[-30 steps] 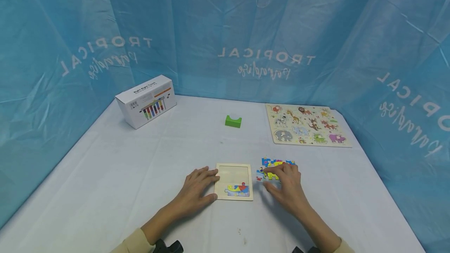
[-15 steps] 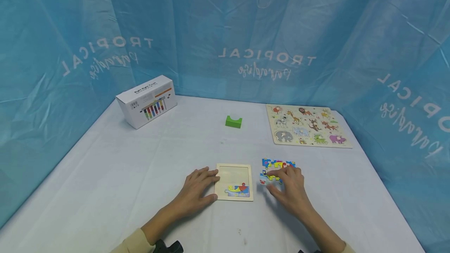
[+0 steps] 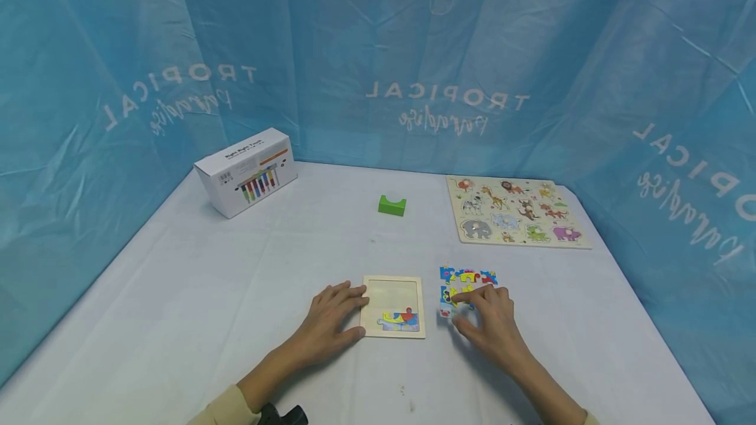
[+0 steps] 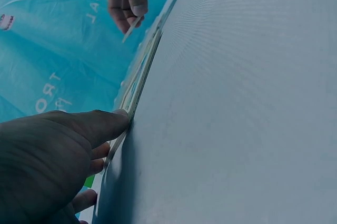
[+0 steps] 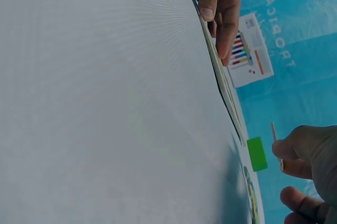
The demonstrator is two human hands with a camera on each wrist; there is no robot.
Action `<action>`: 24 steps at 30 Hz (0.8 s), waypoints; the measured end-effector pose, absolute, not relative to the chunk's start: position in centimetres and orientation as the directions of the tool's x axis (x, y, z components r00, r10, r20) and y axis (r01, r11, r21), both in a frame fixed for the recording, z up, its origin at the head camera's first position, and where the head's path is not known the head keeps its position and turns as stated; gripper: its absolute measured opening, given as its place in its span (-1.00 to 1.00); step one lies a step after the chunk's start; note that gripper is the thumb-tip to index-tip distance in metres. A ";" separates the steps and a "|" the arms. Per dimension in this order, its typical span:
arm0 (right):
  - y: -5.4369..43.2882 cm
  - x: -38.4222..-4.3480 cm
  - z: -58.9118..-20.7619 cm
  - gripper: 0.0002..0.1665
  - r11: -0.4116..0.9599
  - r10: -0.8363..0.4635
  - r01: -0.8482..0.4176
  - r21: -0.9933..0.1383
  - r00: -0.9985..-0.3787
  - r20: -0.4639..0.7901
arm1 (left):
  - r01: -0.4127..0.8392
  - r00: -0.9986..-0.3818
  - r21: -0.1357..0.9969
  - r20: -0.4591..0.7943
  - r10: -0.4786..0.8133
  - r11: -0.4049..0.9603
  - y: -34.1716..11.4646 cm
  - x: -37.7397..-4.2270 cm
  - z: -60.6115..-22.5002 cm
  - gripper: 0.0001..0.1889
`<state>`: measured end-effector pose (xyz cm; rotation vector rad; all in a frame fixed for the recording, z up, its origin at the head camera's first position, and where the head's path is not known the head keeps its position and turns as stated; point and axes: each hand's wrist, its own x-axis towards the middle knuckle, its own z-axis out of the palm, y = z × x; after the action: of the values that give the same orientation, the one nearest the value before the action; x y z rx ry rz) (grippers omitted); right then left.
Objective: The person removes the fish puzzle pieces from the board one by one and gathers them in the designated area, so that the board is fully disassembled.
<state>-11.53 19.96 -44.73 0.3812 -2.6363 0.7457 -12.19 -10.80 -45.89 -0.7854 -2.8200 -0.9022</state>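
My left hand [image 3: 327, 320] rests at the left side of a square wooden puzzle tray [image 3: 392, 277], fingertips on its rim and thumb at the near left corner. Joined puzzle pieces [image 3: 399, 320] in yellow, red and light blue fill the tray's near right part. Between thumb and index finger, my right hand [image 3: 493, 323] pinches a light-blue puzzle piece [image 3: 445, 311] with a red figure. In the right wrist view this puzzle piece [image 5: 273, 132] shows edge-on, raised off the table. Behind it, more colourful puzzle pieces [image 3: 466, 276] lie on the table, partly hidden by my fingers.
A green block [image 3: 392, 206] with a curved notch lies farther back. At the back right is a wooden animal puzzle board [image 3: 520, 212]. A white box [image 3: 248, 172] stands at the back left. Blue printed curtains [image 3: 378, 51] surround the white-covered table [image 3: 236, 267].
My right hand has moved slightly right and nearer to me with the pinched puzzle piece, uncovering more of the pieces behind. My left hand and the tray have stayed put.
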 end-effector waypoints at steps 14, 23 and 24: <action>20.2 -11.6 -45.0 -0.65 0.852 -0.135 -0.270 -0.449 -0.941 0.311 | 0.503 -0.862 0.511 0.234 0.450 0.697 -10.9 -12.2 -45.9 -0.50; 20.2 -11.6 -45.0 -0.64 0.870 -0.116 -0.211 -0.446 -0.966 0.232 | 0.496 -0.865 0.523 0.221 0.451 0.693 -10.8 -12.2 -45.9 -0.50; 20.2 -11.6 -45.0 -0.64 0.870 -0.114 -0.207 -0.447 -0.967 0.227 | 0.497 -0.864 0.523 0.222 0.452 0.693 -10.8 -12.2 -45.8 -0.50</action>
<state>-11.61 20.20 -44.99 0.2468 -2.8486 0.7128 -12.18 -10.83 -45.84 -0.7908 -2.8199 -0.9046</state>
